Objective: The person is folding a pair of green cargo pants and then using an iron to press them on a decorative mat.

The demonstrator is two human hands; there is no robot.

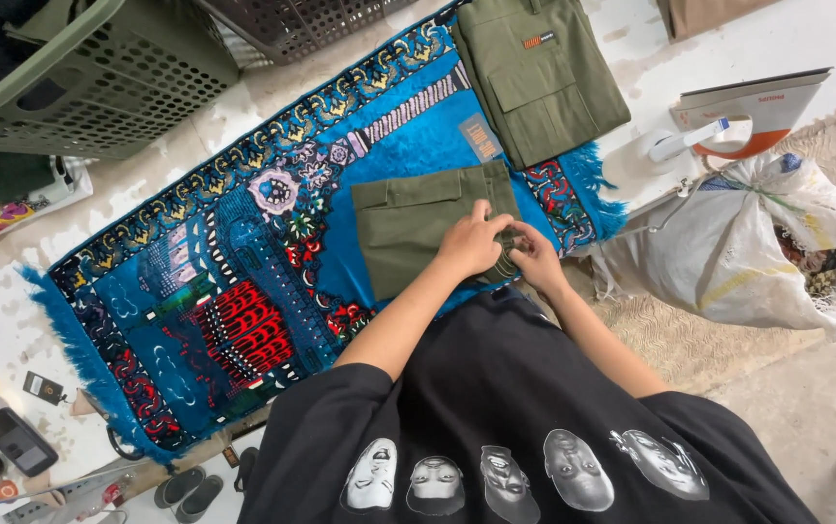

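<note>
A folded olive-green garment (408,223) lies on a blue patterned rug (195,291) in front of me. My left hand (471,243) rests on its near right corner, with the fingers curled over and pinching the cloth. Touching it from the right, my right hand (534,257) grips the same edge of the garment. What sits between the fingertips is hidden. My black printed shirt (515,427) fills the bottom of the view.
A second folded olive garment (534,78) lies at the rug's far end. A green laundry basket (98,78) and a dark basket (292,24) stand at the upper left. An iron (728,126) and a white sack (757,243) are on the right, a phone (16,442) lower left.
</note>
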